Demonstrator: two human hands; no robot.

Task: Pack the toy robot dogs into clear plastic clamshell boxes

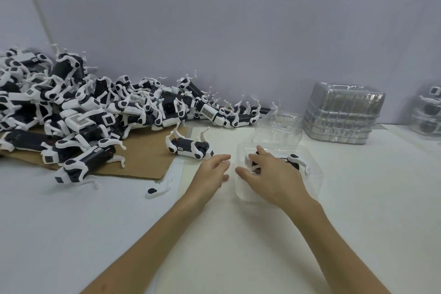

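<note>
Right hand (269, 174) atop boxed dog (294, 158)

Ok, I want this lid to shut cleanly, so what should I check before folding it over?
1. Toy dog lies in the open box, with the right hand resting on it: ok.
2. All legs inside the box walls: cannot tell, the hand hides part.
3. Lid stands open behind the box, nothing on it: ok.
4. Left hand is open and holds nothing: ok.
5. Loose leg on the table, from this dog or not: cannot tell.
6. Next dog lies close by, left of the box: ok.
</note>
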